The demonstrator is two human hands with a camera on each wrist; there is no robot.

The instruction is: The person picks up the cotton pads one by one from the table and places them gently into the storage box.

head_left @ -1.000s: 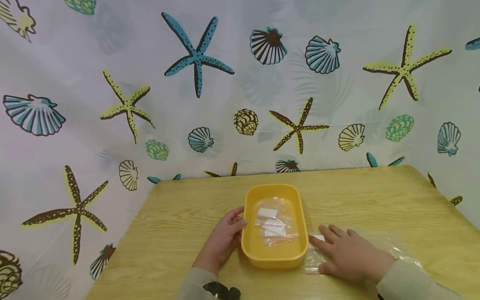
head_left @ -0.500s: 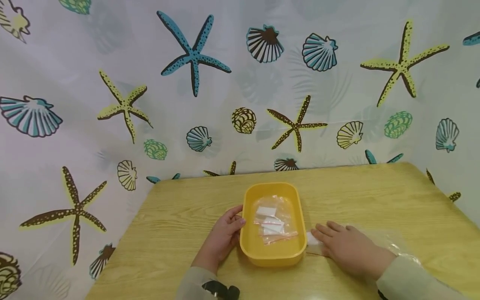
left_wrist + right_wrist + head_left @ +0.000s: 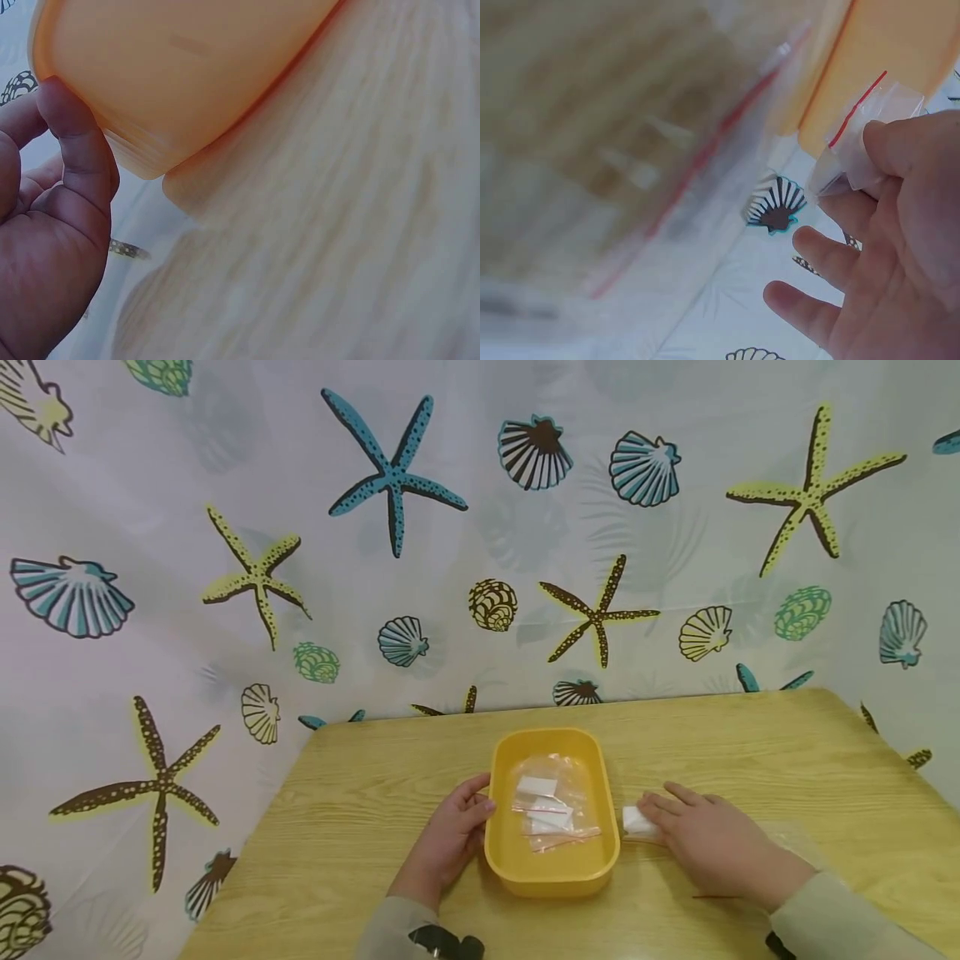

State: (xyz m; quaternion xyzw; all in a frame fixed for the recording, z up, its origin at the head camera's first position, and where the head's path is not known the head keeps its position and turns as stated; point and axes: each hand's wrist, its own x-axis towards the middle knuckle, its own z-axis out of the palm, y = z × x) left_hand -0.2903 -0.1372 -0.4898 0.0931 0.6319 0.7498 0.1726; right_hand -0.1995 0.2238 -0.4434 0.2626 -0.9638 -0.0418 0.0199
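Observation:
A yellow plastic tray (image 3: 551, 888) stands on the table. My left hand (image 3: 447, 835) grips its left side, thumb (image 3: 71, 112) against the wall. Inside lie several small clear zip bags (image 3: 551, 814) with white pieces in them. To the right of the tray, my right hand (image 3: 716, 843) pinches a small zip bag (image 3: 866, 139) between thumb and index finger; its other fingers are spread. This bag has a red seal line and a white content. Beneath the right hand and wrist lies a larger clear zip bag (image 3: 791, 837), partly hidden, its red seal (image 3: 705, 154) showing in the right wrist view.
The wooden table (image 3: 360, 793) reaches back to a white curtain (image 3: 465, 435) printed with starfish and shells. More curtain hangs along the left and right sides.
My right hand has slid slightly away from me and lifted the small bag, which lay flat under its fingers before. The left hand and the tray keep their place.

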